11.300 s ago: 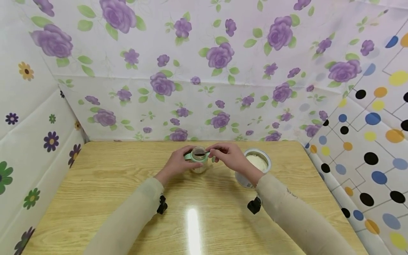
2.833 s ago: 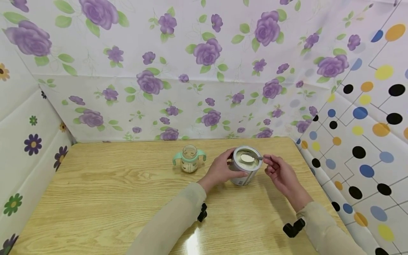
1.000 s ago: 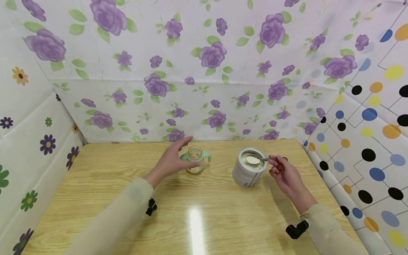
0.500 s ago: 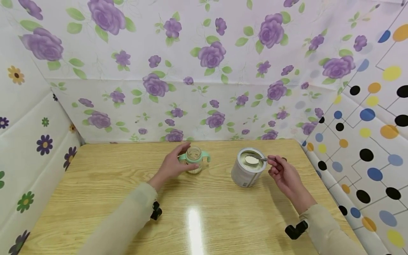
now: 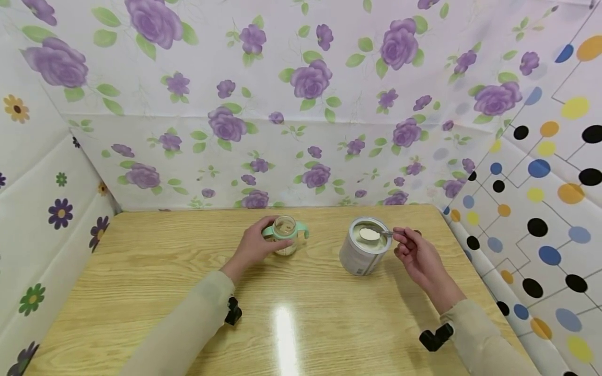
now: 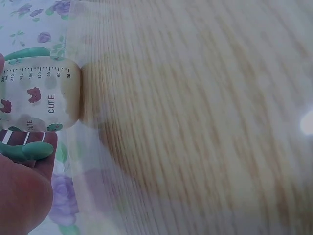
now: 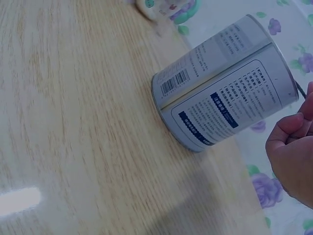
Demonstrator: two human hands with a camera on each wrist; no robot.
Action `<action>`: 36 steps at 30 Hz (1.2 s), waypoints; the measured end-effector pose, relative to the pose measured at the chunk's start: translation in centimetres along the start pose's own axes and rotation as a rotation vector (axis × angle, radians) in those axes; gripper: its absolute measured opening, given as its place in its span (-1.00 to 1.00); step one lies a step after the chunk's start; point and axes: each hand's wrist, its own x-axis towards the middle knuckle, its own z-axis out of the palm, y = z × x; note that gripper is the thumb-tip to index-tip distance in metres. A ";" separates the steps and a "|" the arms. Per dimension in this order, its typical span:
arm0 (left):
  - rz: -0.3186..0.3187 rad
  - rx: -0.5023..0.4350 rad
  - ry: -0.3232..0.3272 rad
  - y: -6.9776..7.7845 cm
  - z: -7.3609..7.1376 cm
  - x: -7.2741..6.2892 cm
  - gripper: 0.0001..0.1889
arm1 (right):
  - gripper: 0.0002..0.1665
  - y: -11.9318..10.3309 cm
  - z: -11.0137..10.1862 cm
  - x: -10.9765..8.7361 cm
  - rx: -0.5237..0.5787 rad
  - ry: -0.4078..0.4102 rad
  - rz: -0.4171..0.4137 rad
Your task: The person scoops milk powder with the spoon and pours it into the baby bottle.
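Note:
My left hand (image 5: 252, 246) grips the left side of a clear baby bottle (image 5: 288, 247) with mint-green handles, thumb in front and fingers behind. The bottle stands upright and uncapped; in the left wrist view the bottle (image 6: 41, 93) shows a printed scale and the word CUTE. With its fingertips my right hand (image 5: 423, 261) pinches the handle of a metal spoon (image 5: 369, 234). The spoon's bowl carries a heap of pale powder over the mouth of an open tin (image 5: 359, 257). More powder shows inside the tin. In the right wrist view the tin (image 7: 225, 88) hides most of the spoon.
Both vessels stand near the back of a wooden table (image 5: 188, 292), the tin right of the bottle. A flowered cloth (image 5: 282, 156) hangs behind, and a dotted cloth (image 5: 541, 209) borders the right side.
Earlier the spoon was at the bottle; it then moved to the tin and came up heaped. My left hand has left the tin and closed round the bottle. My right hand has lately stayed still.

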 end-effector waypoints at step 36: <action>0.005 -0.037 0.024 0.1 0.2 0.0 -0.28 | -0.48 1.1 16.2 5.0 0.014 -0.109 0.103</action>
